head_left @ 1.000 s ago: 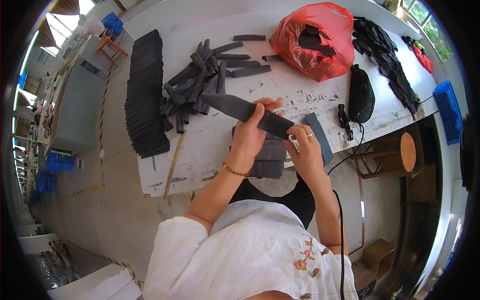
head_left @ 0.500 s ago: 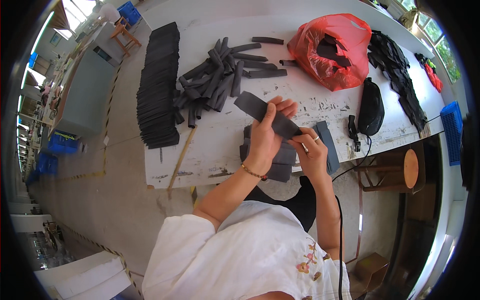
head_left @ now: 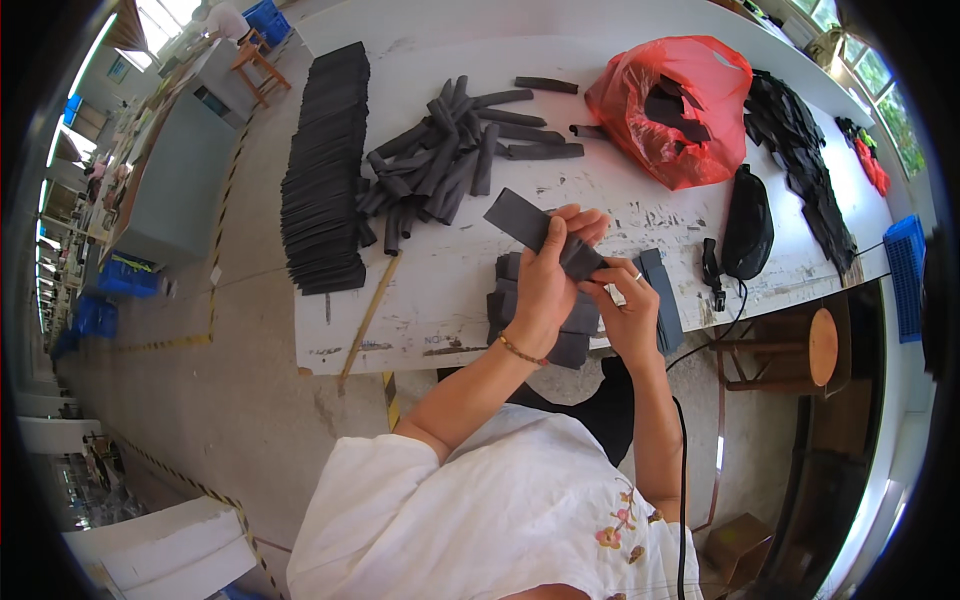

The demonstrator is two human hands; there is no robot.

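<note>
Crossing L hand [head_left: 546,278]: dk strip [head_left: 518,219]

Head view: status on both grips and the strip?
Left grip: thumb across dark grey strip. Right grip: pinching its right end. Strip raised above white table; dark flat pieces lying below. No obstruction seen.

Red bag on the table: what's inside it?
Dark pieces show inside the red bag. The crumpled plastic covers the rest, so how many there are, and what lies beneath them, cannot be seen.
</note>
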